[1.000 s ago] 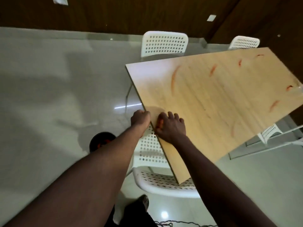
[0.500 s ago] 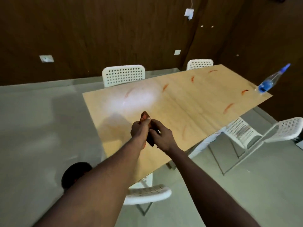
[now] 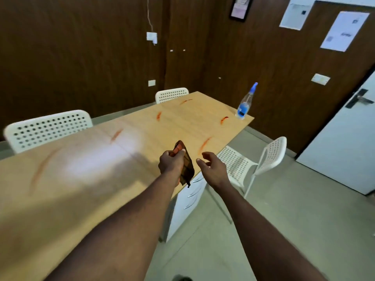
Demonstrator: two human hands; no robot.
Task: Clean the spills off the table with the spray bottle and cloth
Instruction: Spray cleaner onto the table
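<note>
half a second ago both hands were closed together on the cloth; since then the right hand [image 3: 213, 169] has let go and drawn off to the right, leaving a gap between it and the fabric. its fingers are spread and loosely curved, palm turned toward the left, holding nothing. the left hand [image 3: 171, 164] alone grips the cloth [image 3: 186, 167], thumb pressed down on its upper fold and the other fingers curled round it. the cloth is a limp, crumpled strip, dark brown with orange-red patches, hanging below the fist over the near right edge of the table [image 3: 85, 179].

the table top is a long, flat rectangle of pale wood-grain laminate with a soft glare patch in the middle. thin, curved orange-red spills [image 3: 116, 134] streak it from the near left to the far end, smeared and dry-looking. the spray bottle [image 3: 244, 104] stands upright at the far right corner, clear plastic with blue liquid low inside and a blue nozzle cap, well apart from both hands.

white plastic chairs [image 3: 48, 128] with perforated backs stand at the left side and far end, and one more on the right. a white drawer unit [image 3: 190, 197] with curved metal handles sits under the table's right edge. dark wood panelling [image 3: 81, 57] lines the walls, and a white door [image 3: 345, 142] is on the right.
</note>
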